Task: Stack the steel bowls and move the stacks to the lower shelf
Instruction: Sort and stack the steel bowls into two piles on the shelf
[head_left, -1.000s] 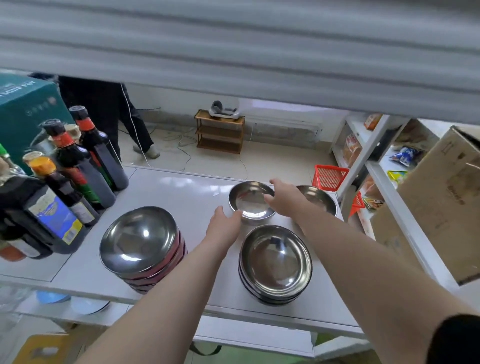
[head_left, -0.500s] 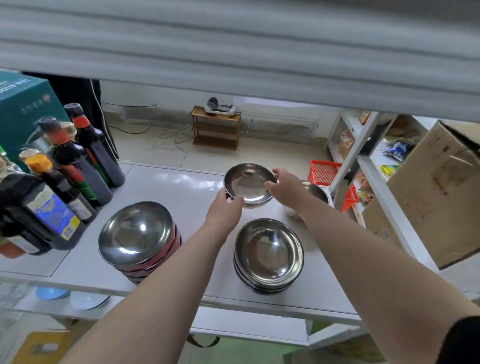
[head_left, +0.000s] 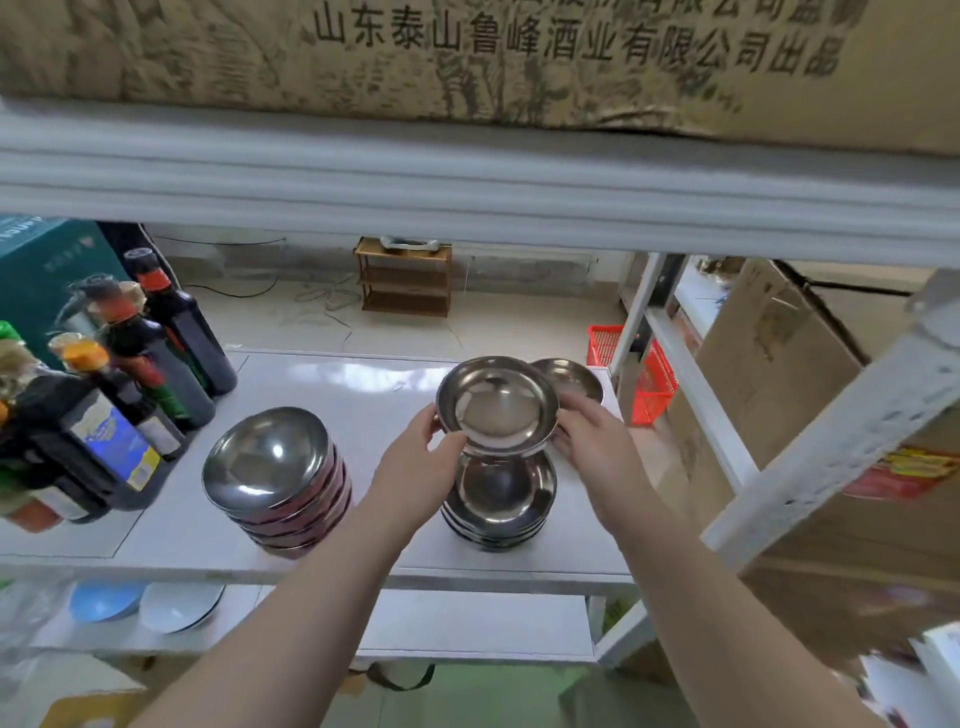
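Note:
I hold one steel bowl (head_left: 497, 405) in the air with both hands, tilted slightly toward me. My left hand (head_left: 418, 457) grips its left rim and my right hand (head_left: 592, 441) grips its right rim. Directly below it stands a short stack of steel bowls (head_left: 498, 506) near the shelf's front edge. A taller stack of steel bowls with reddish sides (head_left: 275, 475) stands to the left. Another single steel bowl (head_left: 574, 379) lies behind my right hand at the far right of the white shelf (head_left: 337, 395). The lower shelf (head_left: 467, 623) shows beneath the front edge.
Dark sauce bottles (head_left: 130, 374) and a green box (head_left: 47, 280) crowd the shelf's left side. Blue and white bowls (head_left: 145, 605) lie on the lower shelf at left. An upper shelf beam (head_left: 467, 182) carries a carton overhead. A slanted white post (head_left: 831, 431) and cardboard boxes stand to the right.
Both hands lifted the single bowl off the shelf and brought it toward me, above the short stack. The camera view tilted upward.

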